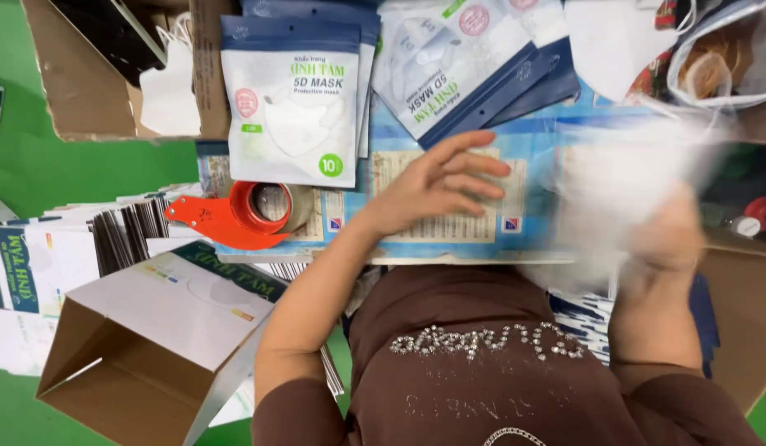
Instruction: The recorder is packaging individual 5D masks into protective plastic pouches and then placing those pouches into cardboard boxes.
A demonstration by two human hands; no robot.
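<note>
- Brown, stud-trimmed shirt [482, 363] fills the bottom of the view, closest to the camera, with both forearms reaching out from it over the desk [399, 258].
- Left hand [436, 183] lies fingers spread and flat, palm down, on a blue-bordered printed pouch [449, 206] at the desk's middle, pressing it in place.
- Right hand [668, 239] is motion-blurred; it seems closed around a bundle of white face masks [622, 177], though the exact grip I cannot tell.
- Judged from this, the step in hand is packing: one flat pouch is pinned down while a batch of masks is brought beside it.
- Next move, as a judgement, calls for opening the pouch's mouth with the pinning fingers and lining the masks up square so they slide in without crumpling.
- Filled mask packets [290, 99], white with navy tops, lie in a stack beyond the pouch.
- Orange-red tape dispenser [234, 216] sits just left of the pouch, near an open cardboard carton [143, 347] at lower left.
- Flattened printed boxes [36, 272] are stacked on the green floor [85, 173] to the far left.
</note>
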